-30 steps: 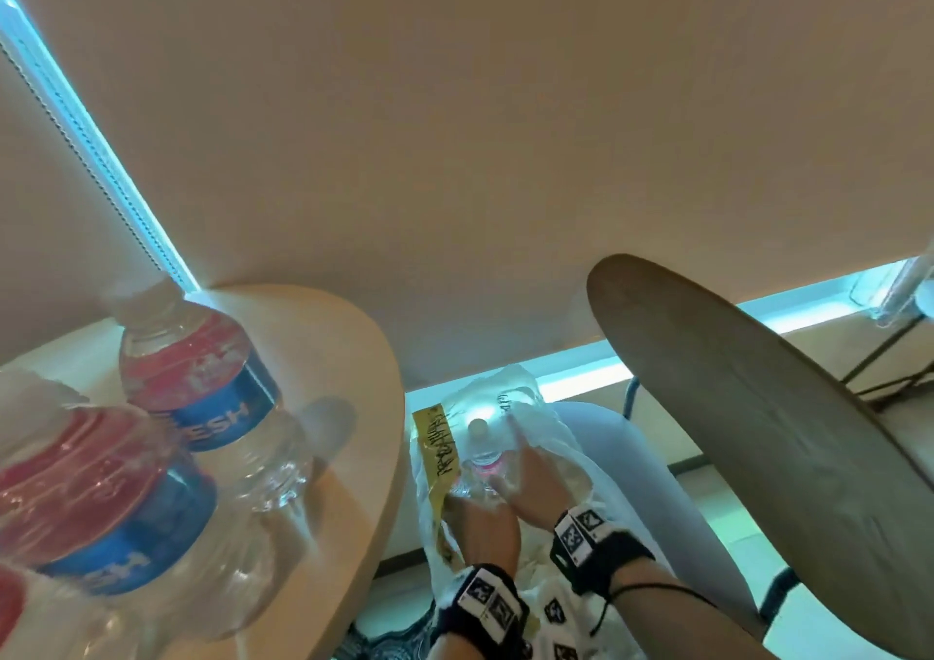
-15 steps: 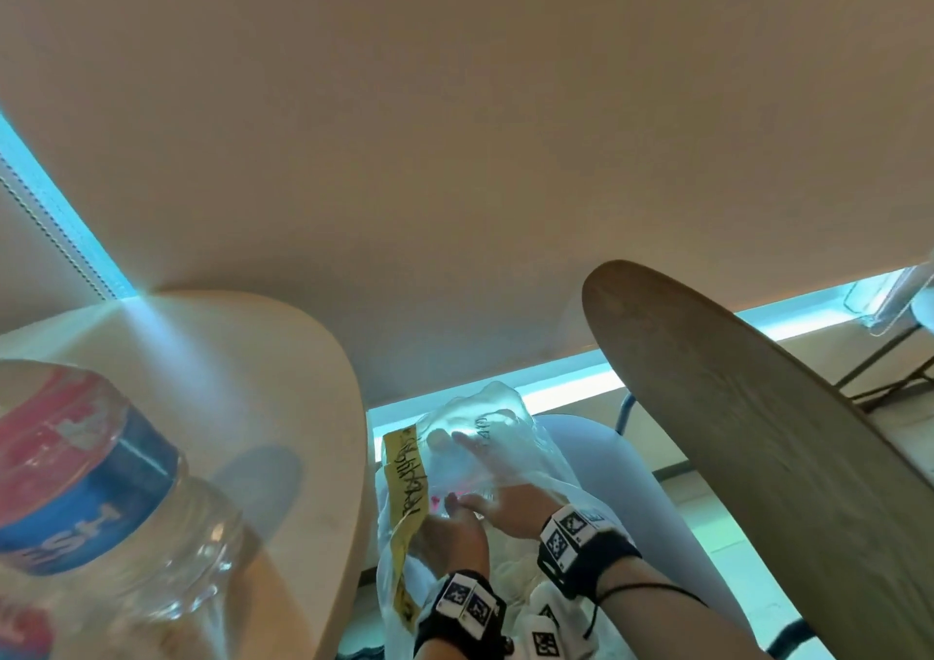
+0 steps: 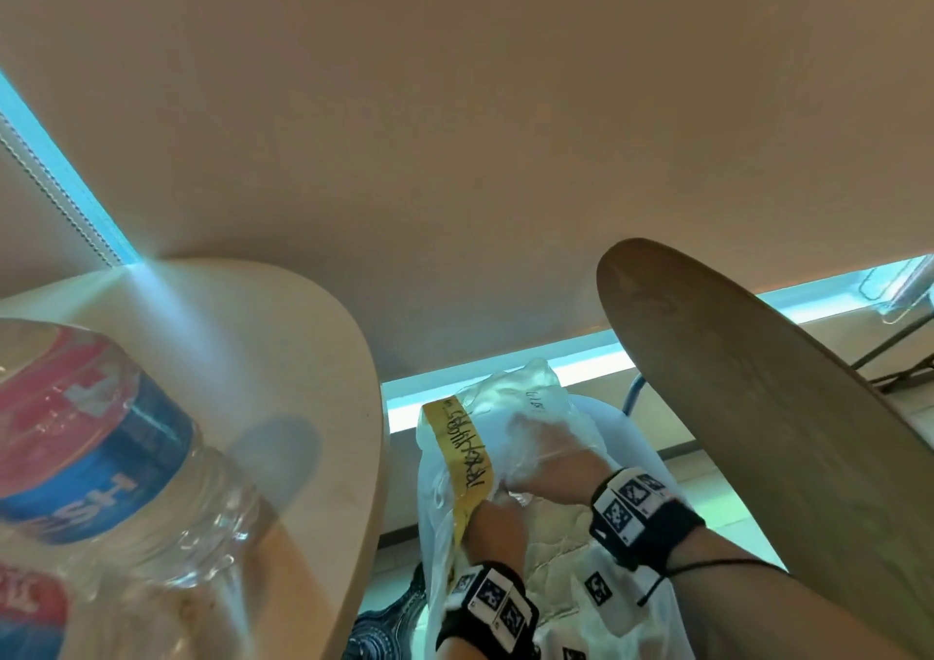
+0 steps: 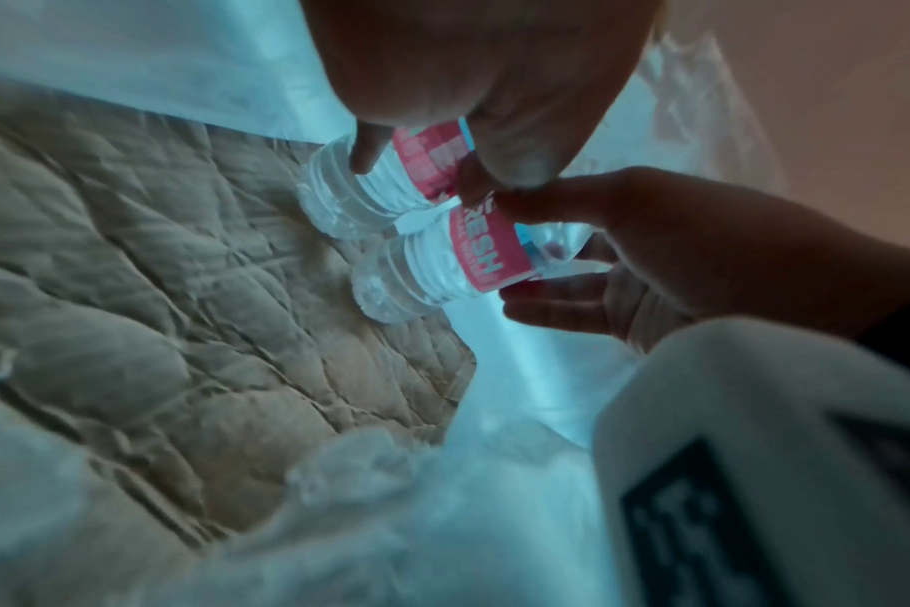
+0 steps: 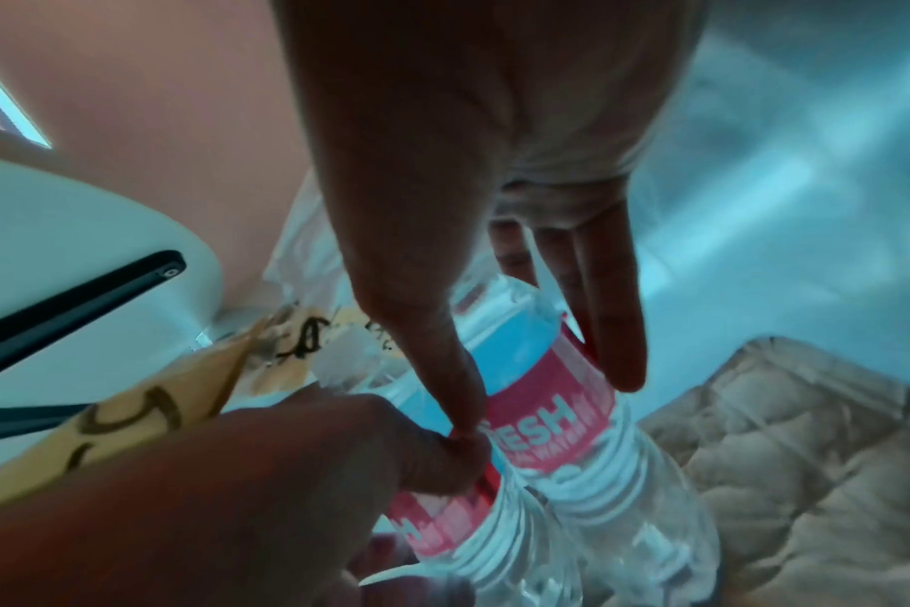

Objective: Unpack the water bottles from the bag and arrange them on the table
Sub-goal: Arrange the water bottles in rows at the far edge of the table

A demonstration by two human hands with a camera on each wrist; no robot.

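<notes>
A round tabletop [image 3: 283,336] already carries a bottle [image 3: 106,462] near its near edge, while the plastic bag [image 3: 535,422] sits low beside it. Inside, two bottles lie side by side: the right hand [image 5: 468,197] curls round one bottle [image 5: 546,415], the left hand [image 4: 474,70] grips the other bottle [image 4: 385,180], likely to lift both together.

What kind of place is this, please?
Probably a café or office seating area: a round light table, a second dark round table, a white chair holding the plastic bag, and blinds.
</notes>
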